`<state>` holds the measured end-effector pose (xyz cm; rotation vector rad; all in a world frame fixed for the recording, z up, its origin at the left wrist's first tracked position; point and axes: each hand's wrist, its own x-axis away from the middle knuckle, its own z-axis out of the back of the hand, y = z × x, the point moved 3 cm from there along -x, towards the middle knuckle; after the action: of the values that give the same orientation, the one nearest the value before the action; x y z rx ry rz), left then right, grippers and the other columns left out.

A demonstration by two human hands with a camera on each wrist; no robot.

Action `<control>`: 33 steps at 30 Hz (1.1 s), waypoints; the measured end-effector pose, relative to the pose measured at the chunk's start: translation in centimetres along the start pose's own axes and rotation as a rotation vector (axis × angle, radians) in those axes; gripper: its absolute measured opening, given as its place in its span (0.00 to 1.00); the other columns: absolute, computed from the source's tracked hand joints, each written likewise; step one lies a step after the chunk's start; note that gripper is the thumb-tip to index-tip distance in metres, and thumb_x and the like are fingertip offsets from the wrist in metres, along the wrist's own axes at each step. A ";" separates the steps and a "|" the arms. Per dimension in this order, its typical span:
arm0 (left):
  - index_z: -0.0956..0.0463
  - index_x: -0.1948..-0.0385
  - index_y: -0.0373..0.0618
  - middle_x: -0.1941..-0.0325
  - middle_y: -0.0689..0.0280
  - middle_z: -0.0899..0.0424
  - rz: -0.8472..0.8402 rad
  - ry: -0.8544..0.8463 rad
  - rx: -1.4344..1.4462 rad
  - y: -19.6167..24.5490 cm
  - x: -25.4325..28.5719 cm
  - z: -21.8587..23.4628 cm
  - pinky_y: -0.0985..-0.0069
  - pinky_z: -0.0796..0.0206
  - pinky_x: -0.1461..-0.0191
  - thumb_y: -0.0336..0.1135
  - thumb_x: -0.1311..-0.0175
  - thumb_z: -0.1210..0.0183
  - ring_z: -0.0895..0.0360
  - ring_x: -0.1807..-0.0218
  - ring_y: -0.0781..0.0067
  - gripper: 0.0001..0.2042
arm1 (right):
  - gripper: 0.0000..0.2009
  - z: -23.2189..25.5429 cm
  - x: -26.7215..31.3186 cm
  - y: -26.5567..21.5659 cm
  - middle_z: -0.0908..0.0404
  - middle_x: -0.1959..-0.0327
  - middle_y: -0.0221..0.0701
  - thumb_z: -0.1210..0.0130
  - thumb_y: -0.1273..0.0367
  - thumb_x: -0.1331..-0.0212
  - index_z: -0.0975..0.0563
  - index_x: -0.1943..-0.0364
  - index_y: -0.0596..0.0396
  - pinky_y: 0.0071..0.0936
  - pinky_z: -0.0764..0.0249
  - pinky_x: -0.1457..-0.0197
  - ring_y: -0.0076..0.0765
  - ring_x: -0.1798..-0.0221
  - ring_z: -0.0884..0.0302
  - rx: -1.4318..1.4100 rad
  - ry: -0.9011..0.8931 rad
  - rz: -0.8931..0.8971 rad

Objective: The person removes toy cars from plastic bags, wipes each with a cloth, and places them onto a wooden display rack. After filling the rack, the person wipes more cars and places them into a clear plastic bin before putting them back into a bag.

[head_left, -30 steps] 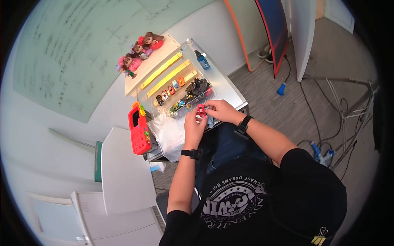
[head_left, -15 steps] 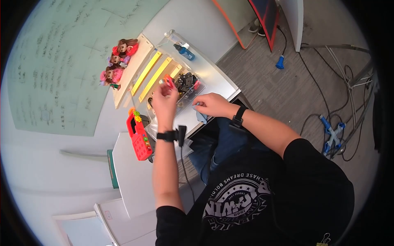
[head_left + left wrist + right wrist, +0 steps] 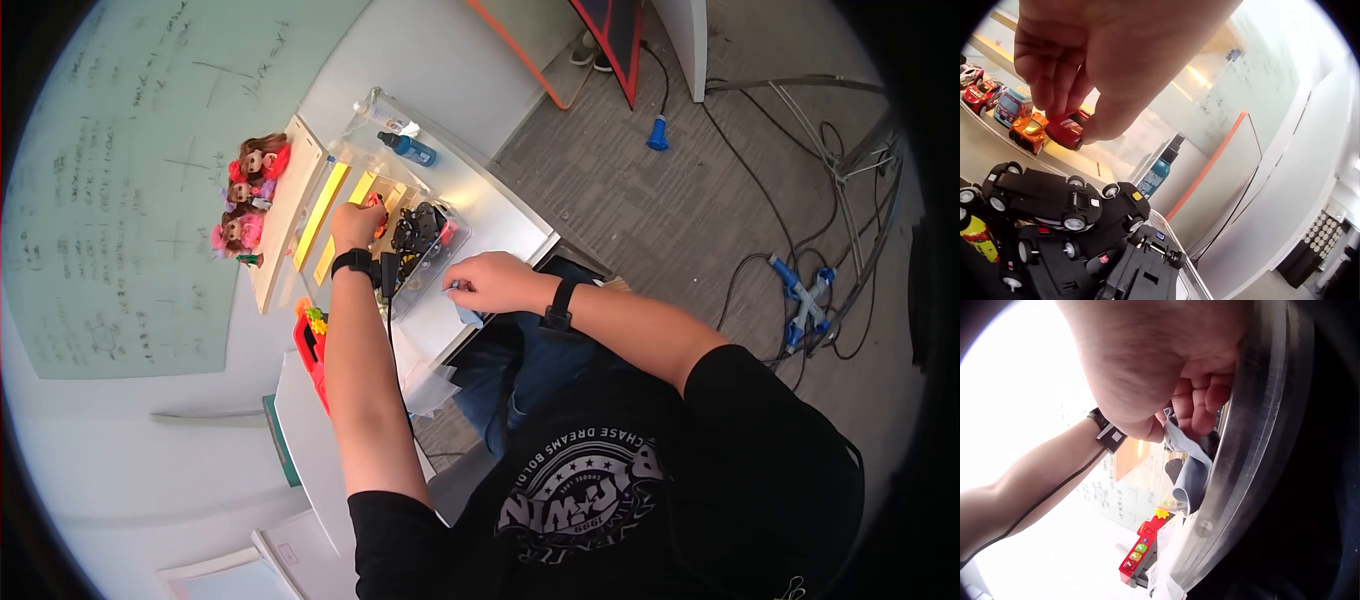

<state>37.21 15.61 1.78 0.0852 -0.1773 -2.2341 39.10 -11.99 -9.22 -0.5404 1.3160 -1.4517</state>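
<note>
I see right hand (image 3: 487,282) at the table's (image 3: 500,215) near edge, pinching a blue cloth (image 3: 1192,469). Farther, left hand (image 3: 1094,59) pinches red toy car (image 3: 1067,130), tight beside orange car (image 3: 1030,132), long axis across the shelf.

The small red toy car (image 3: 1066,130) sits level at the row's end, touching the orange car (image 3: 1029,132).
</note>
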 end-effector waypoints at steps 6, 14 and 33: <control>0.14 0.67 0.30 0.65 0.44 0.11 0.057 -0.011 -0.131 1.1 -2.0 -1.3 0.61 0.20 0.52 0.46 0.53 0.30 0.10 0.59 0.47 0.23 | 0.12 0.4 0.0 -0.8 0.11 0.67 0.33 0.41 0.59 0.37 0.14 0.57 0.47 0.40 0.20 0.59 0.43 0.63 0.12 0.021 -0.024 0.006; 0.14 0.65 0.35 0.64 0.48 0.10 0.008 0.005 -0.105 2.0 -0.2 -0.5 0.60 0.20 0.50 0.49 0.48 0.31 0.11 0.57 0.50 0.22 | 0.13 0.1 0.1 -0.3 0.11 0.64 0.35 0.41 0.60 0.37 0.14 0.55 0.49 0.38 0.19 0.58 0.41 0.62 0.12 0.041 -0.042 0.039; 0.10 0.63 0.45 0.64 0.52 0.09 -0.131 -0.116 -0.033 -3.0 9.5 -1.9 0.60 0.21 0.51 0.50 0.44 0.29 0.11 0.58 0.52 0.17 | 0.11 0.0 0.1 -1.1 0.14 0.72 0.33 0.39 0.61 0.38 0.14 0.56 0.49 0.37 0.22 0.64 0.39 0.69 0.15 0.126 -0.016 0.107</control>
<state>29.20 9.84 -0.56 -0.0523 -0.2033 -2.3733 38.63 -12.26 -8.29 -0.3923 1.2129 -1.4276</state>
